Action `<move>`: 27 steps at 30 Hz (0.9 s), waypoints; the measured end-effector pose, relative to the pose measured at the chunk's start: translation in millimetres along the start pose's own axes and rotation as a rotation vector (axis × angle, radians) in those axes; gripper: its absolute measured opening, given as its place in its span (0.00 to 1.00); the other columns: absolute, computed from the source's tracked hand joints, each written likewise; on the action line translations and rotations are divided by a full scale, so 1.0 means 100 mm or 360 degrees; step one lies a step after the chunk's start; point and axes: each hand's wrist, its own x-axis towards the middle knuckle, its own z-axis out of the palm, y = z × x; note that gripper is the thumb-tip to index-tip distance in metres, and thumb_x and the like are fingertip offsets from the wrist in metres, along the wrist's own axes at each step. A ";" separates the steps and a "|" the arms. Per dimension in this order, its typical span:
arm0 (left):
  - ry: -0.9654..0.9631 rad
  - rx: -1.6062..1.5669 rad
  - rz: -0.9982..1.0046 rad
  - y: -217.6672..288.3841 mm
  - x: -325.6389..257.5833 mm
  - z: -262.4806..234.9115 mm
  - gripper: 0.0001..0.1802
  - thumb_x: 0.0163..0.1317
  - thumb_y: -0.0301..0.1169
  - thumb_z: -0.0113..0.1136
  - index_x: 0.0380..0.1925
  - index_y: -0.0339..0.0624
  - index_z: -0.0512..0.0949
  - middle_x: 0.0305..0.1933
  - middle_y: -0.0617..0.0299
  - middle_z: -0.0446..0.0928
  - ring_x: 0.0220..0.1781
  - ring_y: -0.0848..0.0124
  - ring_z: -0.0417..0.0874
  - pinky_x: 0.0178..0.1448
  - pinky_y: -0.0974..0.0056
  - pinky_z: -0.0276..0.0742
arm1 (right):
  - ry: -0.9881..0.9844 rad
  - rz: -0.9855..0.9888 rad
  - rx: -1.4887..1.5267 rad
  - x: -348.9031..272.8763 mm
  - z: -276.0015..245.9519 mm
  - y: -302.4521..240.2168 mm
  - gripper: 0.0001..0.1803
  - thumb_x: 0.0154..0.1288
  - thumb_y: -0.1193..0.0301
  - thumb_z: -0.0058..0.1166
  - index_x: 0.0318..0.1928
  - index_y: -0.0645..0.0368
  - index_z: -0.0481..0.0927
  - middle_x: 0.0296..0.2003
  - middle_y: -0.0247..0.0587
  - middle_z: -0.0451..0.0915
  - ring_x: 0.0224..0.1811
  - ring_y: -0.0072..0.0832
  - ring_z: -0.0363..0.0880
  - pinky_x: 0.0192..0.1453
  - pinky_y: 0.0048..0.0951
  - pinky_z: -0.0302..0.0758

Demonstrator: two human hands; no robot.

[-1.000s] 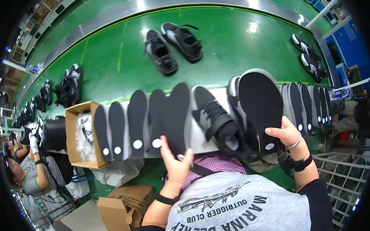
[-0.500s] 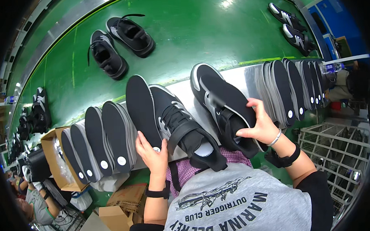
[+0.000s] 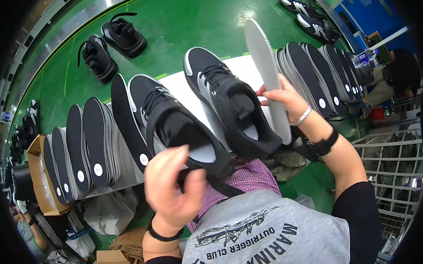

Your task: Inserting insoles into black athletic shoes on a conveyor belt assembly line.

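An insole (image 3: 264, 55), its pale grey underside showing, stands steeply tilted in my right hand (image 3: 288, 101), fingers on one side and thumb on the other. Just left of it a black and silver sneaker (image 3: 214, 80) lies with its strap at the ankle and its opening towards me. A matching sneaker (image 3: 161, 103) is further left. My left hand (image 3: 174, 189), a little blurred, hovers at that sneaker's heel with thumb and fingers apart, holding nothing. A loose black insole (image 3: 125, 121) with a round white sticker leans along the left sneaker's outer side.
Stacked insoles (image 3: 95, 140) stand in a row at left beside a cardboard box (image 3: 35, 156). More insole stacks (image 3: 295, 73) stand at right. A black pair (image 3: 124, 39) sits on the green table (image 3: 184, 21), with another pair (image 3: 315, 28) far right. A wire rack (image 3: 394, 163) stands at lower right.
My right hand has lifted its insole off the right sneaker and turned it on edge. My left hand has let go of the left insole and come nearer to me. The view has shifted.
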 end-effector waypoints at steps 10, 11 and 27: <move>-0.0275 0.0841 -0.0142 0.04 0.04 0.15 0.11 0.41 0.27 0.61 0.29 0.42 0.75 0.38 0.58 0.73 0.42 0.60 0.71 0.49 0.59 0.60 | -0.0419 0.0217 0.0035 0.15 -0.03 0.00 0.21 0.42 0.70 0.56 0.40 0.58 0.69 0.30 0.38 0.73 0.29 0.23 0.72 0.24 0.24 0.69; -0.0246 0.1091 -0.0140 0.10 0.05 0.11 0.11 0.41 0.27 0.61 0.30 0.42 0.75 0.38 0.58 0.73 0.43 0.60 0.71 0.49 0.59 0.59 | -0.0413 0.0209 0.0036 0.15 -0.06 0.01 0.21 0.42 0.70 0.56 0.40 0.58 0.69 0.30 0.38 0.73 0.29 0.23 0.72 0.24 0.24 0.69; -0.0501 0.0373 -0.0147 -0.02 0.41 1.02 0.41 0.33 0.14 0.47 0.57 0.38 0.56 0.49 0.48 0.67 0.51 0.50 0.65 0.55 0.57 0.63 | -0.0580 0.0145 0.0211 0.19 -0.12 -0.34 0.06 0.49 0.72 0.51 0.28 0.61 0.74 0.18 0.37 0.72 0.17 0.24 0.71 0.21 0.23 0.70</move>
